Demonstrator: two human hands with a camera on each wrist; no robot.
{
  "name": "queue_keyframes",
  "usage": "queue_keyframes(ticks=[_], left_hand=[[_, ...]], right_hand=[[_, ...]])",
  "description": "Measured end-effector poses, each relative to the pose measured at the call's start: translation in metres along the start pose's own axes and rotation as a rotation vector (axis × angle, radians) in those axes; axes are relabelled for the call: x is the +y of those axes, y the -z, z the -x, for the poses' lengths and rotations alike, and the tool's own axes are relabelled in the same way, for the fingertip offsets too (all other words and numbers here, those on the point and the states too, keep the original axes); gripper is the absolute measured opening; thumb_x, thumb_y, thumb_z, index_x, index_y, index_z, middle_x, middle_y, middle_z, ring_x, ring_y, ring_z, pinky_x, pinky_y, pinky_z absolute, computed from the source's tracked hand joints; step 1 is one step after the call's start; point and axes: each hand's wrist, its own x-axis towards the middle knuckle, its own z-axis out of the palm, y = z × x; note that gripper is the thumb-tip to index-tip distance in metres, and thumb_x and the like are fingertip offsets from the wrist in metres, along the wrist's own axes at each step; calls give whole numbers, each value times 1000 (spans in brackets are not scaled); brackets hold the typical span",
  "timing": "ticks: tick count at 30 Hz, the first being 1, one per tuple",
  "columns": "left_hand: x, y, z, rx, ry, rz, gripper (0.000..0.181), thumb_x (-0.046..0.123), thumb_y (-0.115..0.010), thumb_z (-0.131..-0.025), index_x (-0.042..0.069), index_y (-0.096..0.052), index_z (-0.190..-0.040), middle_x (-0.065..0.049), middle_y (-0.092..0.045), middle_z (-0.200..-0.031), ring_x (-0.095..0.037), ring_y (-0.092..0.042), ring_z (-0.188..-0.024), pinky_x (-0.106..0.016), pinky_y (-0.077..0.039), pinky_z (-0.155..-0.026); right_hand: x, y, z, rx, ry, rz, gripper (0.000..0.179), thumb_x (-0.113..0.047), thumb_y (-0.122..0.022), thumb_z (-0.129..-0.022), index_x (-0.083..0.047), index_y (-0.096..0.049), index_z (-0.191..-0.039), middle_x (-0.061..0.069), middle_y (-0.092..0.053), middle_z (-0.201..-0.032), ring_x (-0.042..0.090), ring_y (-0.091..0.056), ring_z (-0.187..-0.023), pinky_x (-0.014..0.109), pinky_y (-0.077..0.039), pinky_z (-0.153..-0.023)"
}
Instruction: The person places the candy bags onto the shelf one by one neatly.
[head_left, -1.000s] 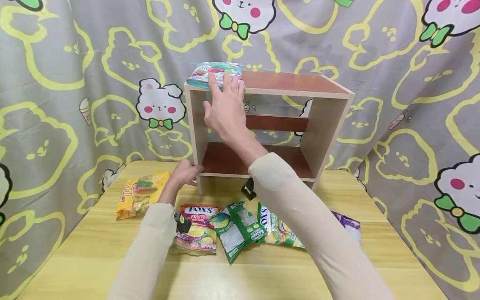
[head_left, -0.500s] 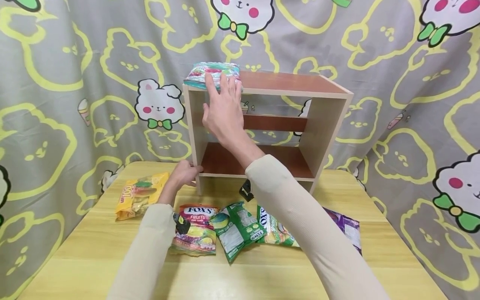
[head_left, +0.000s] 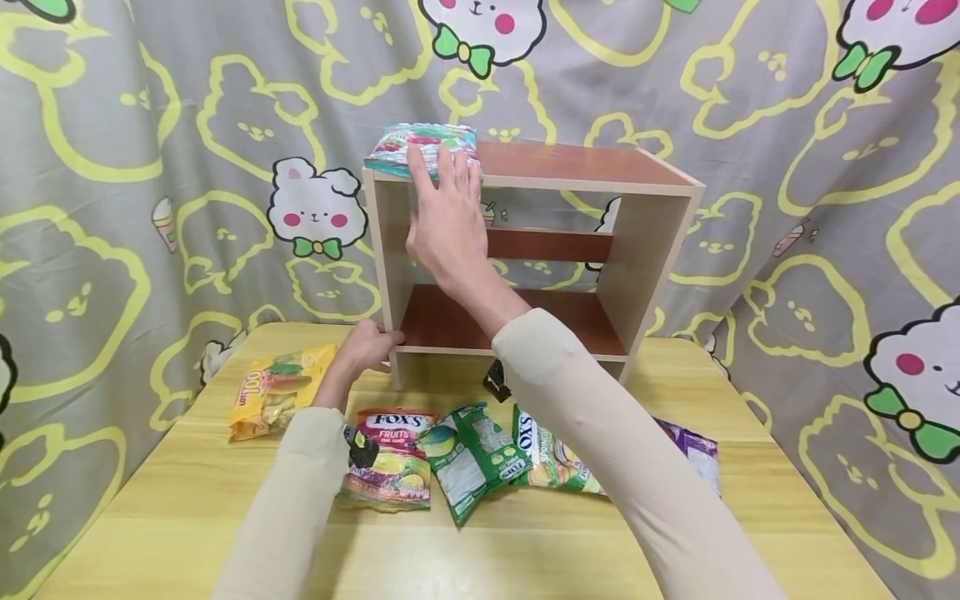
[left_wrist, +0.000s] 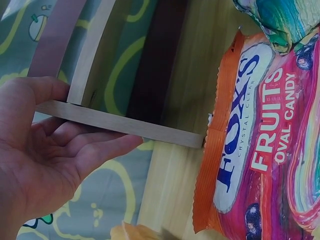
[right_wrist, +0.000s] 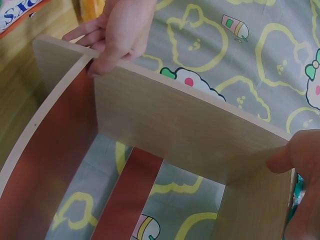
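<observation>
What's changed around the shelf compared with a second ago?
Nothing visibly moved; the head view only drifted slightly. The right hand still touches the shiny teal-and-red packet; the left hand still grips the brown-and-beige wooden shelf unit.

The person wears long, plain cream sleeves (head_left: 288,500), with a snug cuff (head_left: 534,346) on each; a small black fitting (head_left: 362,447) juts out beside each cuff.

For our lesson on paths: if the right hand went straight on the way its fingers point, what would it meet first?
Probably the teal packet on top of the shelf unit: the right hand overlaps it in the head view, though depth is unclear.
</observation>
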Motion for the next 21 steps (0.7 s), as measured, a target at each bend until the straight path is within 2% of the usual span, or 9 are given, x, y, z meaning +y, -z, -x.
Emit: queue_keyframes(ticks=[7, 13, 18, 21], left_hand=[[1, 0, 1, 5, -17, 0, 41, 26, -54, -101, -10, -61, -121, -27, -58, -129, -38, -62, -112, -43, -64, -81], [2, -1, 0, 4, -8, 1, 42, 26, -54, -101, -10, -60, -122, -28, -58, -129, -38, -62, -112, -42, -64, -81], [2, -1, 0, -2, -7, 12, 43, 25, -54, -100, -12, -60, -121, -29, -58, -130, -39, -63, -113, -43, -64, -81], [0, -1, 0, -1, -10, 13, 41, 25, -55, -101, -12, -61, -117, -29, -58, -129, -38, -64, -111, -42, -64, -80]], right_hand=[[3, 2, -1, -29, 8, 26, 76, -21, -51, -98, -26, -11, -163, 13, -13, -170, 32, -8, -158, 41, 8, -129], [6, 8, -1, -49, 32, -2, 74, -19, -49, -99, -23, -13, -163, 14, -14, -170, 33, -9, -158, 42, 6, -130], [10, 19, 0, -52, 62, -13, 70, -19, -47, -100, -16, -16, -163, 16, -22, -167, 32, -17, -156, 44, -3, -130], [12, 23, 0, -50, 86, -2, 67, -17, -43, -101, -9, -16, -162, 15, -25, -166, 30, -20, -156, 40, -7, -131]])
